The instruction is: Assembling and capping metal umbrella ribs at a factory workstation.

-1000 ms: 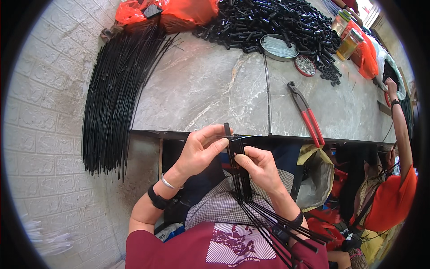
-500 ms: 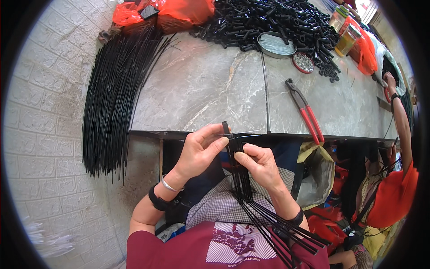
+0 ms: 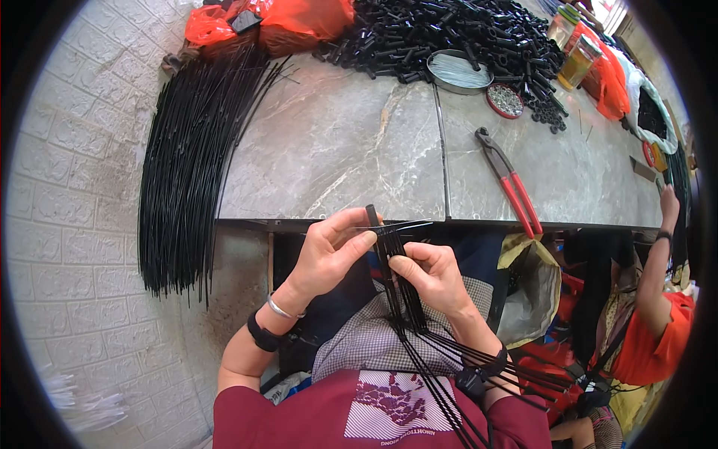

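Note:
A bundle of thin black rods [image 3: 407,308] is held upright above my lap, its lower ends fanning out toward my right forearm. My left hand [image 3: 333,253] pinches the top of the bundle between thumb and fingers, by a thicker black stem [image 3: 371,215] that sticks up. Across that top runs a thin pale wire [image 3: 416,224], its right end free. A little lower, my right hand [image 3: 434,278] has its thumb and curled fingers closed on the rods. Its fingertips are partly hidden behind them.
Red-handled pincers [image 3: 510,183] lie on the grey table [image 3: 336,142]. Further back are a dish of pale wires [image 3: 458,71], a red dish of small metal pieces [image 3: 505,101] and heaped black tubes [image 3: 456,34]. Long black rods [image 3: 191,172] hang at left. A co-worker's arm [image 3: 657,273] is at right.
The rods below my right hand have spread and split into separate strands. The wire's right end tilts up slightly more. At right, the co-worker's hand has come down from the white bag.

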`<state>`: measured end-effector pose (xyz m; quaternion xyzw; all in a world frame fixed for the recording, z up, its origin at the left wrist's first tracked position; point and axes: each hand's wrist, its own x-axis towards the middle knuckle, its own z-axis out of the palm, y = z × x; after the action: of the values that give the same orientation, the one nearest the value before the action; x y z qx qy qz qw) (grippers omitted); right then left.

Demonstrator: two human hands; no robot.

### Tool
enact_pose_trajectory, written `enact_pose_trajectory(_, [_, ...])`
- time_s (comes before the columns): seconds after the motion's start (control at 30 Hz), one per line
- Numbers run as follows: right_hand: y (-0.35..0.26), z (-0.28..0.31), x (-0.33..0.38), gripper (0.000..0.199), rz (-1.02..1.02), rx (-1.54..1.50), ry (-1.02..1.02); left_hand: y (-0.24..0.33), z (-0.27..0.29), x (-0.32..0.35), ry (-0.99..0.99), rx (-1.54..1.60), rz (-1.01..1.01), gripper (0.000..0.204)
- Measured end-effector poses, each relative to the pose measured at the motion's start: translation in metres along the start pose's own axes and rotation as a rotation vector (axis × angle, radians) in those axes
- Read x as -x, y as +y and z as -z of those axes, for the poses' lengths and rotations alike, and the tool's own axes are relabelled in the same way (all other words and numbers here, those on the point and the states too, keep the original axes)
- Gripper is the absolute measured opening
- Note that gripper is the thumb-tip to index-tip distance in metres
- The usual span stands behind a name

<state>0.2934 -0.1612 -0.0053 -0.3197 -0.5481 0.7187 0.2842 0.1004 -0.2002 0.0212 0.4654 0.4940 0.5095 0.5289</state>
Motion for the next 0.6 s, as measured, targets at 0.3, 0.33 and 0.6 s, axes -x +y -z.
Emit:
enact_pose_trajectory(0.3, [0.002, 0.000, 0.001, 0.013, -0.030, -0.080, 0.006, 0.001, -0.003, 0.000, 0.018, -0.014, 0.019, 0.031])
enact_pose_trajectory(0.33, [0.002, 0.000, 0.001, 0.012, -0.013, -0.072, 0.013, 0.001, -0.004, 0.000, 0.028, -0.014, 0.023, 0.032])
enact_pose_trajectory(0.6, [0.011, -0.006, 0.008, 0.010, 0.114, 0.143, 0.162, 0.006, -0.015, 0.001, 0.066, -0.112, 0.078, 0.029])
